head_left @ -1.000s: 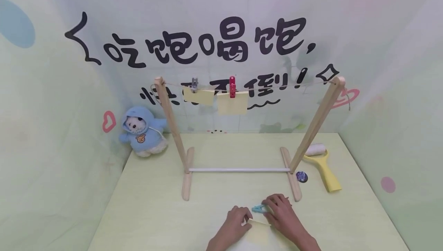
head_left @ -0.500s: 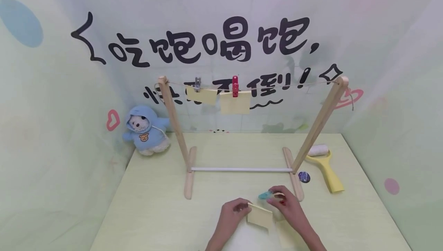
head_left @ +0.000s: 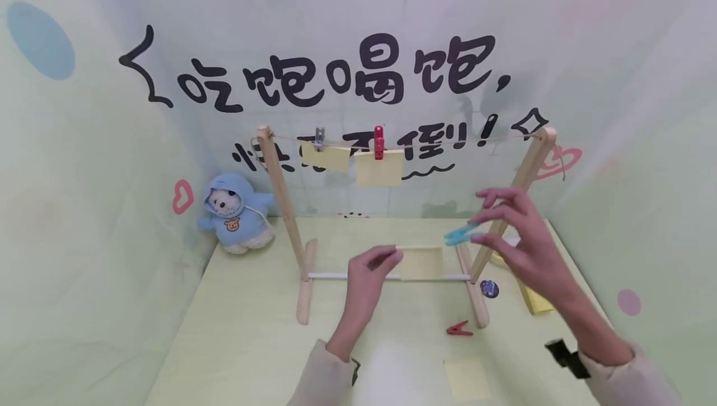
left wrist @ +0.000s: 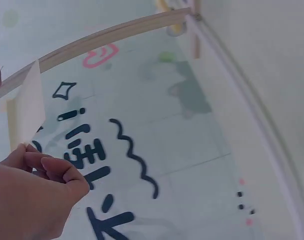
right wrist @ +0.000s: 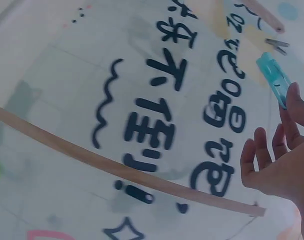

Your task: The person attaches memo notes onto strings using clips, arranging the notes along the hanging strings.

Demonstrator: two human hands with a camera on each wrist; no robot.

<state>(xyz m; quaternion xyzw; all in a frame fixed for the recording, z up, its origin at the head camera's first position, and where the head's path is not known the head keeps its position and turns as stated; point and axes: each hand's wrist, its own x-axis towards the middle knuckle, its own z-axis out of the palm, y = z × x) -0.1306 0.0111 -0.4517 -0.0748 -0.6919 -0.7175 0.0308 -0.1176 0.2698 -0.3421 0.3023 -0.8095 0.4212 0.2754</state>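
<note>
In the head view my left hand pinches a pale yellow paper note by its upper left corner, and the note hangs in front of the rack's white crossbar. The left wrist view shows the same note edge-on above the thumb and fingertips. My right hand, raised by the rack's right post, pinches a light blue clothespin between thumb and finger, its other fingers spread. Higher up, a grey clip and a red clothespin hold two yellow notes on a string.
The wooden rack carries the string between its posts. On the table lie a second red clothespin, another yellow note, a round dark badge and a partly hidden yellow-handled roller. A blue-hooded plush toy sits back left.
Both hands have risen from the table toward the rack, the left lifting the note and the right the blue clothespin. The loose red clothespin now lies uncovered on the table.
</note>
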